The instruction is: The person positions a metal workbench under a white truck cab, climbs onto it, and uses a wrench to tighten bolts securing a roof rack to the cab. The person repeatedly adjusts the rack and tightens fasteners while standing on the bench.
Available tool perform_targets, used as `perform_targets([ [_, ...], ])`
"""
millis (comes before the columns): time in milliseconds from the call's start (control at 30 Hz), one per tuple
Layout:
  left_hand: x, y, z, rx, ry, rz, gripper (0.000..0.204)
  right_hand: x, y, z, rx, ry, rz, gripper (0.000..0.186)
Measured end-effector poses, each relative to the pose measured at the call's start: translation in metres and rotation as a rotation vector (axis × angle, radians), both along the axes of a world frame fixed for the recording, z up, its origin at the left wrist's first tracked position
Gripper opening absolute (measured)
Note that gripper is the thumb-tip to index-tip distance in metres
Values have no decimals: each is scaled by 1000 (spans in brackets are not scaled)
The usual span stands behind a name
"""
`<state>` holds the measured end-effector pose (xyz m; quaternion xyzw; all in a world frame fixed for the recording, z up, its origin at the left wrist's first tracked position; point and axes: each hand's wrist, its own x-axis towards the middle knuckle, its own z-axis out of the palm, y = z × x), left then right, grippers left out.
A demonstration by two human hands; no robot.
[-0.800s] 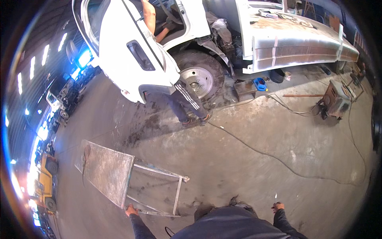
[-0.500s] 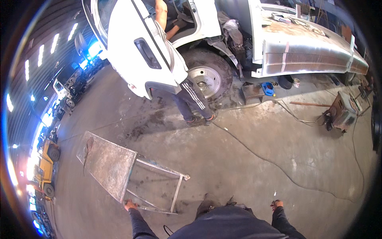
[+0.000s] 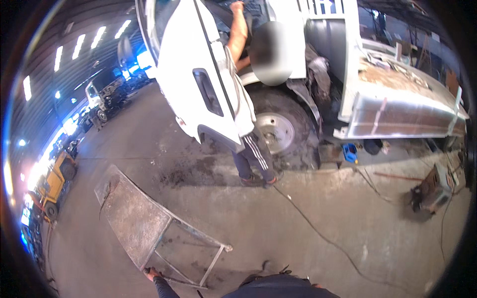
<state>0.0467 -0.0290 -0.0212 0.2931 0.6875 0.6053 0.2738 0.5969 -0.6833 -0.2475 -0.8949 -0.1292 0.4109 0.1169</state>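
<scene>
My left hand point(image 3: 152, 273) is closed on the near edge of a metal stand point(image 3: 136, 208), where its flat top meets the tubular legs. The stand has a worn, stained sheet top and an open frame of pale tubes, and it is on the concrete floor at my left. Of my right hand only a small skin-toned patch point(image 3: 318, 285) may show beside my dark torso. Its fingers are hidden.
Ahead, a co-worker point(image 3: 258, 159) stands behind the open door of a white truck cab point(image 3: 198, 74). A cable point(image 3: 318, 228) crosses the floor. At right are a boxy machine point(image 3: 435, 188), a blue jug point(image 3: 350, 153) and a long vehicle panel point(image 3: 402, 116).
My view has tilted up, so the truck and floor things appear lower. My right hand has dropped almost out of sight. The co-worker's arm is raised higher; my left hand keeps its grip.
</scene>
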Motion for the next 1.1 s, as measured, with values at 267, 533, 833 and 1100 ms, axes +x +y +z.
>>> perform_targets([
  [267,-25,20,-10,-84,-67,-83,40,188,150,91,222,107,-65,31],
  [533,-25,8,-18,3,79,-91,47,260,232,149,402,214,-48,27],
  [833,48,-41,-22,-159,-108,-129,54,256,144,55,349,254,38,23],
  [1100,111,-130,27,-133,14,-137,56,205,44,51,228,398,33,27],
])
